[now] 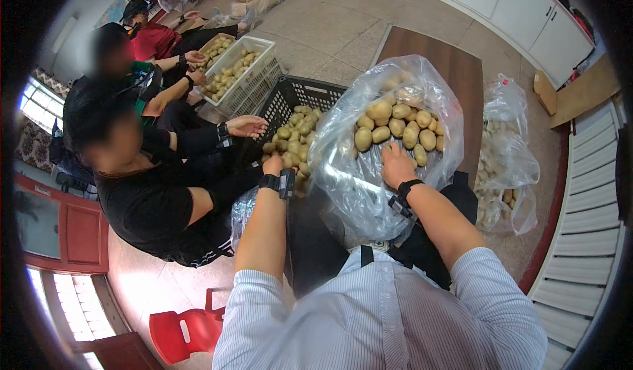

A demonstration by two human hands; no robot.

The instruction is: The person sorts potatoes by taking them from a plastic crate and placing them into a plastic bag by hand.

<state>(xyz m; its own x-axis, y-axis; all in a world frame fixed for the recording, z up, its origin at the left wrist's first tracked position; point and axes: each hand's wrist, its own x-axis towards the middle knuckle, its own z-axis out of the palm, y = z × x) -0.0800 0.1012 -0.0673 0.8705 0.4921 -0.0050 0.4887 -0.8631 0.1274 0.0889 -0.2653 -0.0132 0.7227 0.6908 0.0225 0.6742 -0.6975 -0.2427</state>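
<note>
My left hand (pixel 272 165) reaches to the near edge of a black plastic crate (pixel 316 90) filled with potatoes (pixel 290 143). Its fingers look curled in, and what they may hold is hidden. Inside a large clear plastic bag (pixel 343 189), my right hand (pixel 397 166) lies with fingers stretched toward a heap of potatoes (pixel 397 127). One small potato sits partly behind that hand's fingers. The bag's mouth is spread wide toward me, over the brown board.
Beside me on the left, a person's open hand (pixel 247 126) is over the black crate. A white crate (pixel 264 47) of potatoes stands beyond. Filled clear bags (pixel 504 152) rest on the floor at right, past a brown board (pixel 428 44). A red stool (pixel 171 337) is behind left.
</note>
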